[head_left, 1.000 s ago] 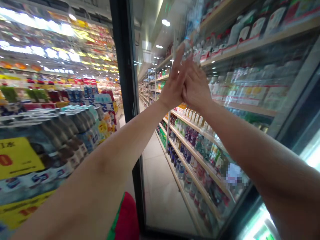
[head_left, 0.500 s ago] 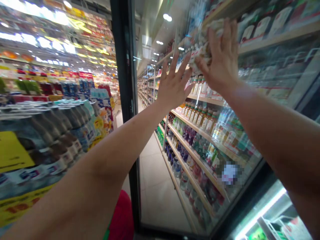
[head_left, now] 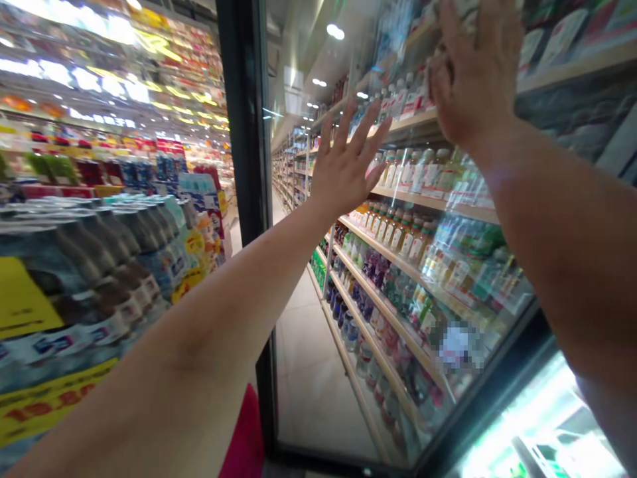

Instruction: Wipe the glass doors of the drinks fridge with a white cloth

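Note:
My left hand [head_left: 346, 166] is raised with its fingers spread, palm flat against the glass door [head_left: 308, 345] of a chiller. Higher and to the right, my right hand [head_left: 472, 79] presses a crumpled white cloth [head_left: 465, 8] onto the same glass. Only a scrap of the cloth shows above the fingers at the frame's top edge. Both arms reach up and forward. The door's black frame [head_left: 243, 133] stands just left of my left hand.
Stacked packs of bottles [head_left: 109, 259] with yellow price signs fill the left side. Long shelves of drinks [head_left: 398, 265] and a tiled aisle floor [head_left: 308, 372] show in the glass. The lit chiller interior [head_left: 547, 425] glows at the bottom right.
My hands were together a second ago and have parted. The right hand has slid up and to the right across the glass with the cloth; the left hand has opened flat and stayed in place.

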A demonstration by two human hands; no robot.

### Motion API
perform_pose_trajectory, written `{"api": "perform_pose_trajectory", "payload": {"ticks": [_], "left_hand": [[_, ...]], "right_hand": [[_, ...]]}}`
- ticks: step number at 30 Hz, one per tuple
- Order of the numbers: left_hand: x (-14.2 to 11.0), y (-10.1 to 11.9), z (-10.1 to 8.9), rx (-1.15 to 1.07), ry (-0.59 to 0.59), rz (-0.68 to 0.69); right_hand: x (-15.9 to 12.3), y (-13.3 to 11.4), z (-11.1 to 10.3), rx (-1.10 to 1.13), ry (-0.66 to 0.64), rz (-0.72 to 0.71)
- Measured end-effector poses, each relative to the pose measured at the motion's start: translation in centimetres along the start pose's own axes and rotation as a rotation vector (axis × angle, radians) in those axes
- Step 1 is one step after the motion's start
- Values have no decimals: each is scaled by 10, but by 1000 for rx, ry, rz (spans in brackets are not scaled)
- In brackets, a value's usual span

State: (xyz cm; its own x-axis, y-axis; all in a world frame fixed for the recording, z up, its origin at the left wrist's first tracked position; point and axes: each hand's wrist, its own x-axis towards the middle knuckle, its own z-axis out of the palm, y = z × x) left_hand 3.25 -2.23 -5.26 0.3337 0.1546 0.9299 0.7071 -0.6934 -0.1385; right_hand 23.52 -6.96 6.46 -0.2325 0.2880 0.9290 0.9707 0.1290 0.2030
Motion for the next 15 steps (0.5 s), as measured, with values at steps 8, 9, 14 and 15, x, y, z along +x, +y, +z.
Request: {"api": "perform_pose_trajectory", "payload": {"ticks": [8, 9, 14, 15], "left_hand": [[6, -17, 13, -73, 40, 48], [6, -18, 13, -67, 36, 54], [4, -18, 11, -107, 60, 74], [3, -17, 11, -108, 64, 69]], "right_hand": [[-23, 36, -1, -62, 121, 388], [-33, 34, 2, -63, 84, 253], [-66, 58, 3, -41, -1, -50], [-68, 67, 1, -55, 14, 118]]}}
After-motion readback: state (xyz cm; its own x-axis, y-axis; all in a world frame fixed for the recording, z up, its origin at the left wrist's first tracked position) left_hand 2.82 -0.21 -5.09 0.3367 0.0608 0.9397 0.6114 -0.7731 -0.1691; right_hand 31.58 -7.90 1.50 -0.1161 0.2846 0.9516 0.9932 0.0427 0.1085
